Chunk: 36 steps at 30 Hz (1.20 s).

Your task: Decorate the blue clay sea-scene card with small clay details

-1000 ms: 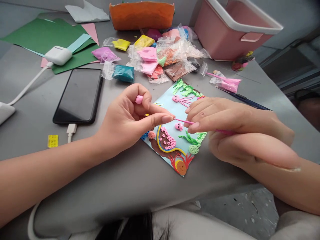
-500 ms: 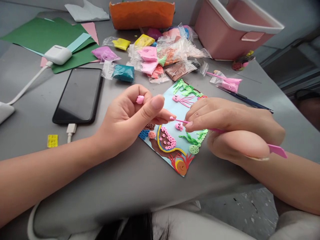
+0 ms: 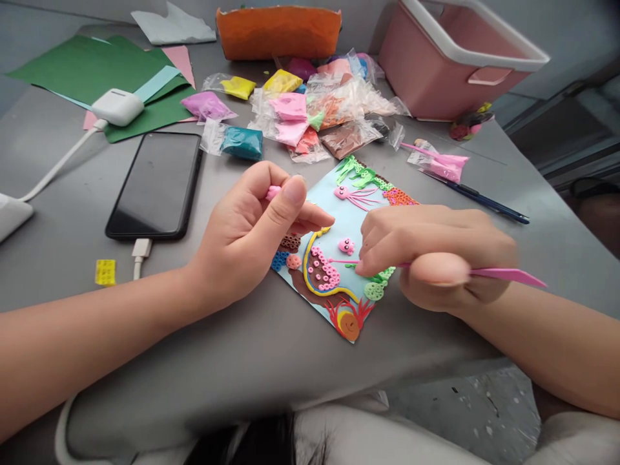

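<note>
A clay picture (image 3: pixel 324 194) of a sea scene lies on the table, with pink octopus shapes, green weed, red coral and a brown patch edged in yellow and blue. My right hand (image 3: pixel 436 255) grips a pink clay modelling tool (image 3: pixel 508 274). Its thin tip reaches the cluster of small pink clay rings (image 3: pixel 329 278) on the brown patch; whether it touches them I cannot tell. Left of the picture, my left hand (image 3: pixel 252 226) curls around a lump of pink clay (image 3: pixel 272 192), mostly covered by the thumb and fingers.
Several bags of coloured clay (image 3: pixel 290 116) lie behind the picture. A phone (image 3: pixel 155 184) with a cable, a white earphone case (image 3: pixel 117 106) and green paper (image 3: pixel 58 64) are on the left. A pink bin (image 3: pixel 421 71), an orange box (image 3: pixel 278 32) and a dark pen (image 3: pixel 484 200) stand or lie farther back.
My right hand has brought the tool's tip down from beside my left fingers to the pink rings on the picture. My left thumb now covers more of the clay lump.
</note>
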Available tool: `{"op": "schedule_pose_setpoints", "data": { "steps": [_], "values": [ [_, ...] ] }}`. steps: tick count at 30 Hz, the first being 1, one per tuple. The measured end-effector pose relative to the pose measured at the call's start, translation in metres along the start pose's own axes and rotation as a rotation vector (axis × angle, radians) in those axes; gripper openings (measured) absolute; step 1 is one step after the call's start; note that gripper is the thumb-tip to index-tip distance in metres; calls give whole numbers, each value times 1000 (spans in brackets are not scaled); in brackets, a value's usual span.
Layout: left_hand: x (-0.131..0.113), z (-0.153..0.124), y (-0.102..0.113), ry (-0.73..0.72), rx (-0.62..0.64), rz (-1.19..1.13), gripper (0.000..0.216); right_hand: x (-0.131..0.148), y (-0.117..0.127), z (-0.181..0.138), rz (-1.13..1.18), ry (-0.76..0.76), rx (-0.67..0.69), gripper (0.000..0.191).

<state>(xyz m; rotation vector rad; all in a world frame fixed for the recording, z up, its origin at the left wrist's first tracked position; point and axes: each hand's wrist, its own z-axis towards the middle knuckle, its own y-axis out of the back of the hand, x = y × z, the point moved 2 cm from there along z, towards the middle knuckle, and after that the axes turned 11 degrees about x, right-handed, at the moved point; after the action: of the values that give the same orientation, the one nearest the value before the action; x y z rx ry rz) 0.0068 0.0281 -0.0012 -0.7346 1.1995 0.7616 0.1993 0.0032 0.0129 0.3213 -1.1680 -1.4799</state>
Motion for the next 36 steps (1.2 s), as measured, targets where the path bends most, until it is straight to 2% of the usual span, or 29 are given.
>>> {"op": "schedule_pose_setpoints", "data": {
  "steps": [3, 5, 8, 15, 23, 31, 33, 36],
  "values": [
    [-1, -1, -1, -51, 8, 49, 40, 2, 2, 4, 189, 32, 6, 47],
    [-2, -1, 0, -87, 23, 90, 37, 2, 0, 4, 217, 28, 82, 45],
    [-3, -1, 0, -65, 41, 105, 37, 0, -3, 3, 246, 26, 124, 43],
    [-2, -1, -1, -17, 58, 101, 43, -2, -5, 5, 256, 11, 165, 48],
    [-3, -2, 0, 40, 74, 159, 45, -3, -4, 6, 183, 69, 168, 36],
    [-1, -1, 0, 13, 82, 177, 43, -2, -6, 8, 198, 79, 175, 37],
    [1, -1, 0, 7, 90, 161, 42, -1, -5, 7, 217, 78, 145, 41],
    [3, -2, 1, 21, 95, 119, 42, -1, -3, 6, 302, 34, -22, 50]
  ]
}}
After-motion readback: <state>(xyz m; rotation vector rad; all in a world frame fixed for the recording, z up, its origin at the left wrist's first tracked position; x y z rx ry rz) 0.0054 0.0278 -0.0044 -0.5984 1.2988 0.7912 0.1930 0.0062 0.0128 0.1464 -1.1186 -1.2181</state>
